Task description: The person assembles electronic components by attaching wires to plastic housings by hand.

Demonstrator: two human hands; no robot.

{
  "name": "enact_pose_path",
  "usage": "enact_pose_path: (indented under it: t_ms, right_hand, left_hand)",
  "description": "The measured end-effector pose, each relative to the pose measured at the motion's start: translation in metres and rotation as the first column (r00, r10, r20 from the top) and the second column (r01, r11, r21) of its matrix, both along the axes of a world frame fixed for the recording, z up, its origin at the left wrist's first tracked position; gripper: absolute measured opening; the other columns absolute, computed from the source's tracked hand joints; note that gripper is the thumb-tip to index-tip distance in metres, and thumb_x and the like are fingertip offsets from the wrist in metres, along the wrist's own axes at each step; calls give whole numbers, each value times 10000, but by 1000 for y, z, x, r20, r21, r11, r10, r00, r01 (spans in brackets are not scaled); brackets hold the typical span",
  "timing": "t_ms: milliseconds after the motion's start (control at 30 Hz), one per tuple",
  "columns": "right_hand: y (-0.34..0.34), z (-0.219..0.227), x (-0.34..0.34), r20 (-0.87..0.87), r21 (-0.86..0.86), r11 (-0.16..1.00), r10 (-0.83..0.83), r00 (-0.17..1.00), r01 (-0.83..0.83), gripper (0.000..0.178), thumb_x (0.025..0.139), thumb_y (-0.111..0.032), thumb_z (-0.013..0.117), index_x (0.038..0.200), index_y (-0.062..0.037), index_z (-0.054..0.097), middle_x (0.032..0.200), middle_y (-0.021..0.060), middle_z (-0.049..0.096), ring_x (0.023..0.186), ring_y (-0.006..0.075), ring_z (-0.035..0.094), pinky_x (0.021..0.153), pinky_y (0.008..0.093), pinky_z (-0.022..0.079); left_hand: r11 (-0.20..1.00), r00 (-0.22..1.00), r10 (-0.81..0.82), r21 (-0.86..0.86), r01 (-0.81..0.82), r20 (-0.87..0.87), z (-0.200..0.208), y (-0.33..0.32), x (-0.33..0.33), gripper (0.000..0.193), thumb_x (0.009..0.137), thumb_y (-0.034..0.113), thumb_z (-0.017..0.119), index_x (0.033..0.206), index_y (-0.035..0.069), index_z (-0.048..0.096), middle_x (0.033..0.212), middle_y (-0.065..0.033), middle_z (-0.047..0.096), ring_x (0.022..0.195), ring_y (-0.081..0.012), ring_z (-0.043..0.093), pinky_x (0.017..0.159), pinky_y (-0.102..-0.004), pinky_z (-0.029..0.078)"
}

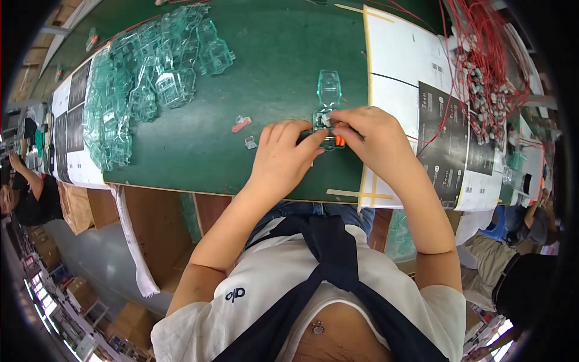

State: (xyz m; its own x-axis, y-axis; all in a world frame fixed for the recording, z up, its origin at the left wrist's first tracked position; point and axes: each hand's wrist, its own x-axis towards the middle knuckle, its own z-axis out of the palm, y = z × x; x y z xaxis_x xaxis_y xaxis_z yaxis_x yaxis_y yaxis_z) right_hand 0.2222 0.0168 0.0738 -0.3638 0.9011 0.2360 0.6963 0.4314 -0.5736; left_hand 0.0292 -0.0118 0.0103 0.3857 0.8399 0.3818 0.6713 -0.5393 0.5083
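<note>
A clear greenish plastic casing lies on the green table in front of me, its narrow end pointing away. Its near part holds small dark and whitish pieces, with orange pieces at the near right. My left hand is closed at the casing's left side, thumb and fingertips gripping it. From the right, my right hand reaches over it, thumb and index finger pinched at a small grey-white part inside the casing. The fingers partly hide the contact there.
Many clear greenish casings are heaped at the left. A pink-red piece and a small clear piece lie left of my hands. At the right are printed sheets and a tangle of red wires with small parts. Other people sit at both sides.
</note>
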Motion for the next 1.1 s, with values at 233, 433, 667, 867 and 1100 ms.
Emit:
enact_pose_path:
  t_ms: [233,433,667,867,1100]
  right_hand:
    - [23,16,-18,200,-452,889,18,980,75,197,779,-39,691,973,-20,717,869,90,694,767,209,635,691,285,491]
    - [22,14,-15,252,-262,965,71,965,-3,207,770,-75,689,967,-18,718,837,82,686,741,235,623,690,311,492]
    - [27,-4,-7,352,13,982,171,920,-188,102,752,-141,702,807,-57,687,725,49,620,690,237,589,647,336,472]
    - [28,-12,-5,329,126,968,164,930,-216,111,742,-175,708,689,-97,650,673,22,584,669,223,573,622,332,453]
    - [19,-10,-9,398,233,966,15,917,-116,127,745,-180,713,671,-100,648,678,8,590,633,232,556,627,324,440]
  left_hand:
    - [1000,1000,-20,22,20,9,-4,1,-3,314,782,171,707,1094,139,683,1087,-39,585,969,-225,547,885,-367,402]
    - [1000,1000,-29,5,29,11,-4,3,-2,312,783,172,706,1093,143,680,1073,-35,583,975,-222,545,891,-370,397]
    - [999,999,-36,20,36,3,-4,3,-2,308,780,173,708,1084,141,677,1062,-30,582,979,-217,544,892,-367,392]
    - [999,999,-32,38,32,5,-6,2,-2,326,776,175,711,1094,128,662,1069,-28,585,989,-214,547,894,-368,390]
    - [997,997,-66,28,67,-34,-6,8,-7,344,780,201,708,1108,122,641,1157,-9,597,1032,-202,554,933,-378,393]
